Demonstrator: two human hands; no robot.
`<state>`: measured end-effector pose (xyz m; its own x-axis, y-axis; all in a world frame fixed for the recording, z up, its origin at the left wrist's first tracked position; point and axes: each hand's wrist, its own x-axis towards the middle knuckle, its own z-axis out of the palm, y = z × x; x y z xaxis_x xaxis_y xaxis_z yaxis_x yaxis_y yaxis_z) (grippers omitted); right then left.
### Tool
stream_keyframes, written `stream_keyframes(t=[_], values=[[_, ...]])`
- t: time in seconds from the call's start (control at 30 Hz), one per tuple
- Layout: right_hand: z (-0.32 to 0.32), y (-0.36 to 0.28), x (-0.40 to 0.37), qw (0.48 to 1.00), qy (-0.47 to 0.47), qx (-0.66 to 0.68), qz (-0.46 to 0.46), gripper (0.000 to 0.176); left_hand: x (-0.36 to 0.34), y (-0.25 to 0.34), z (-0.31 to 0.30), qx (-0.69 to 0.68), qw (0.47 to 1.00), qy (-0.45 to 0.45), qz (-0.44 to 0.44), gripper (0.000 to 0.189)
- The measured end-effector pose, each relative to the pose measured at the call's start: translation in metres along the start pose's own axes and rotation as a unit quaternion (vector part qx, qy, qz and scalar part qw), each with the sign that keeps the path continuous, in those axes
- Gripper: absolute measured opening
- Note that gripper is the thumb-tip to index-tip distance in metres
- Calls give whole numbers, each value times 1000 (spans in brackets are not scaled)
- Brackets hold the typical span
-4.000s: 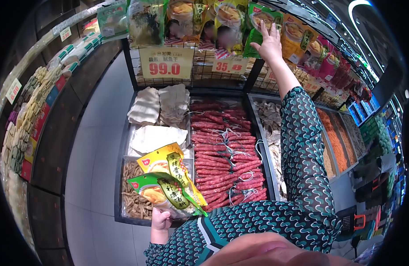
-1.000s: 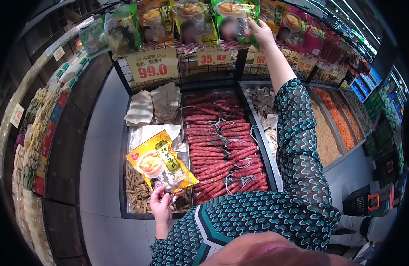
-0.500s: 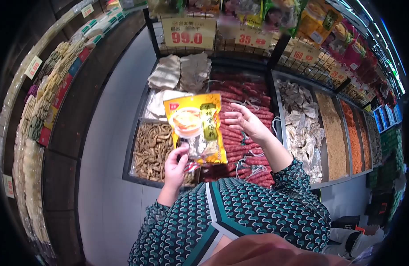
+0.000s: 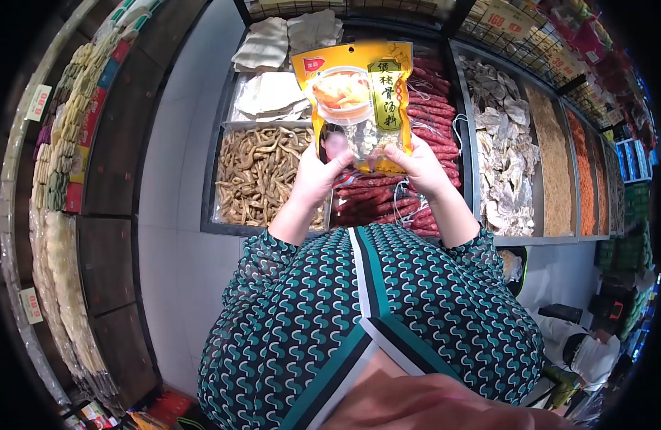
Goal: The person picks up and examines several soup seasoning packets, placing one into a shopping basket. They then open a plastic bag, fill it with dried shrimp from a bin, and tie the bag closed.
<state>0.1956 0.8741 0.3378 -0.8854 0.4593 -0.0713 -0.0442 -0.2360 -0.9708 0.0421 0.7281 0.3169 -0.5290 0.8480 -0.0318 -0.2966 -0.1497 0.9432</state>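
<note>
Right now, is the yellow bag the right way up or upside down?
Right way up. The yellow bag has its hole at the top and writing upright; the left hand and right hand hold its lower sides.

I'm in a food shop: price tags (image 4: 38, 102) face me, sausages (image 4: 434, 122) lie in bulk before me and packets (image 4: 61, 251) stand stacked at my left.

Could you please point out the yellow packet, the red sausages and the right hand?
Yellow packet (image 4: 356, 107): head view, on its printed front.
Red sausages (image 4: 373, 204): head view, below the packet.
Right hand (image 4: 425, 172): head view, its middle.
</note>
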Motion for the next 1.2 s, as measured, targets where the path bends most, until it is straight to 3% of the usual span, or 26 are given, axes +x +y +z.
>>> stream_keyframes(t=[0.1, 0.13, 0.2, 0.3, 0.33, 0.37, 0.4, 0.43, 0.47, 0.5, 0.53, 0.57, 0.6, 0.67, 0.73, 0.8, 0.83, 0.87, 0.93, 0.97, 1.03, 1.07, 1.13, 1.2], values=[[2, 12, -9, 998, 38, -15, -44, 39, 6, -3, -8, -35, 999, 4, -30, 38], [-3, 12, -2, 993, 62, -59, -82, 39, 12, -1, -12, -45, 999, 12, -11, 36], [-5, 18, -10, 996, 76, -6, -51, 41, 36, 8, -27, -41, 997, 15, 65, 29], [-19, 28, -28, 997, 74, -10, -22, 42, 60, 50, -34, -122, 983, 3, 139, 38], [-22, 30, -34, 997, 76, -18, -13, 42, 64, 60, -36, -158, 982, -17, 103, 45], [-20, 27, -40, 997, 78, 5, 6, 43, 69, 58, -51, -200, 974, -103, 36, 42], [-21, 26, -43, 998, 64, 25, -1, 50, 74, 59, -62, -238, 952, -189, -31, 40], [-20, 24, -45, 998, 48, 40, -18, 54, 79, 53, -65, -326, 898, -285, -74, 41], [-17, 19, -44, 997, 34, 57, -35, 60, 65, 53, -46, -338, 904, -246, -87, 40], [-9, 8, -42, 998, 25, 38, -41, 75, 60, 42, -37, -359, 867, -344, -46, 48], [3, -4, -39, 996, 15, 72, -53, 93, 61, 10, -32, -465, 765, -428, -121, 51], [12, -8, -34, 991, -3, 107, -76, 103, 40, -32, -59, -334, 865, -283, -243, 39], [20, -11, -30, 985, -21, 141, -98, 113, 35, -82, -61, -318, 831, -328, -316, 34], [34, -16, -28, 974, -31, 204, -98, 121, 11, -62, 10, -536, 577, -547, -285, 36], [43, -23, -31, 961, -67, 263, -49, 110, -6, -30, 34, -560, 513, -552, -344, 35], [27, 8, -30, 962, -78, 258, -50, 90, -9, -7, 19, -227, 778, -447, -380, 33], [28, 8, -37, 962, -34, 259, -78, 79, -7, 7, 17, -193, 792, -447, -368, 35], [42, -3, -34, 965, 41, 240, -100, 79, 2, 7, 2, -74, 854, -439, -270, 47], [41, -4, -37, 975, 123, 156, -98, 76, 11, 25, -18, -238, 853, -371, -280, 59], [40, -2, -38, 975, 124, 155, -98, 76, 14, 24, -25, -260, 875, -356, -198, 70], [40, 3, -39, 980, 190, -2, -61, 66, 19, 28, -39, -83, 915, -385, -84, 76], [45, 6, -38, 980, 190, -2, -60, 66, 19, 28, -41, 46, 925, -378, -1, 76], [58, 9, -33, 976, 205, -5, -78, 57, 12, 13, -28, 89, 963, -250, -40, 66], [62, 6, -30, 975, 209, -7, -77, 59, 17, -1, -29, -5, 974, -223, -32, 63]])
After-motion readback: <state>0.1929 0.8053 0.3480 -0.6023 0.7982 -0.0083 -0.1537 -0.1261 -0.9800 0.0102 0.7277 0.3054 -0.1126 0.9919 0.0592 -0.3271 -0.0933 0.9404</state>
